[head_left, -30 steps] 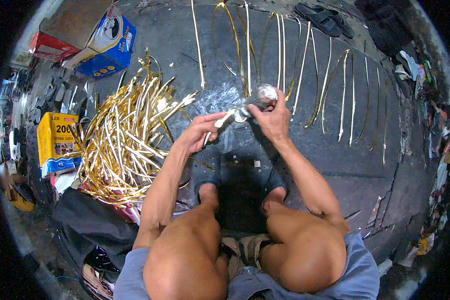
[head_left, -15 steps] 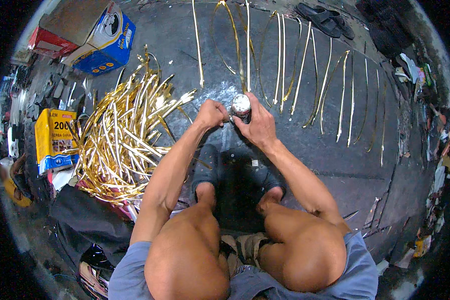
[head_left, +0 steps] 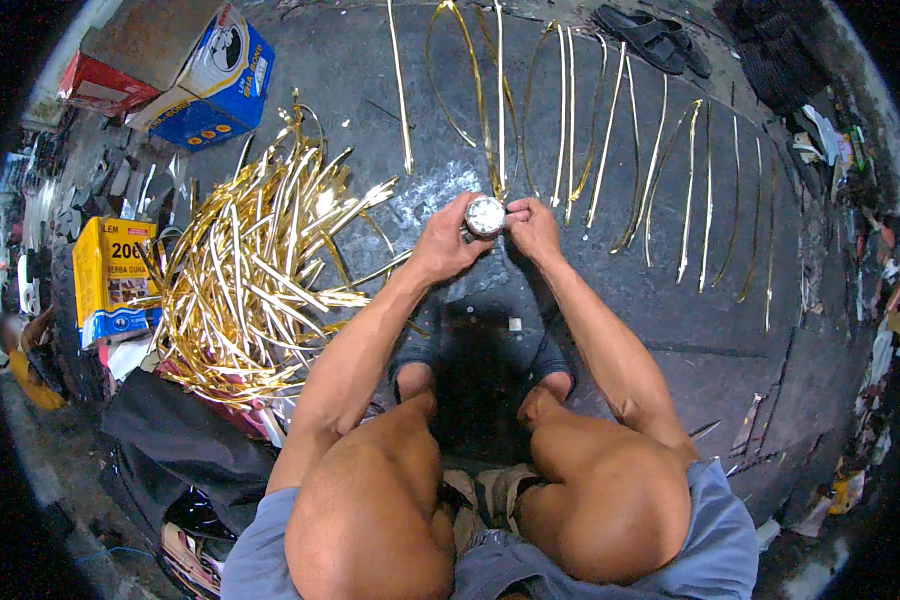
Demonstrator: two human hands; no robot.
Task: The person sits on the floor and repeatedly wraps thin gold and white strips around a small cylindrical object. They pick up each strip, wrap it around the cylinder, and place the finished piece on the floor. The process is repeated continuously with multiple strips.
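Observation:
A short round metal piece with a scuffed whitish top stands between my hands, low over the dark floor mat. My left hand is wrapped round its left side, fingers closed on it. Just to its right, my right hand is pinched; what its fingertips hold, if anything, is too small to make out. The lower end of a gold strip reaches down to the metal piece between the hands. Another gold strip runs from the pile toward my left wrist.
A big tangled pile of shiny gold strips lies at the left, beside a yellow box. Behind it stands a blue carton. Bent gold strips lie in a row at the far right, near black sandals.
The round metal piece has passed from my right hand to my left. My right hand has shifted to its right side and now pinches there.

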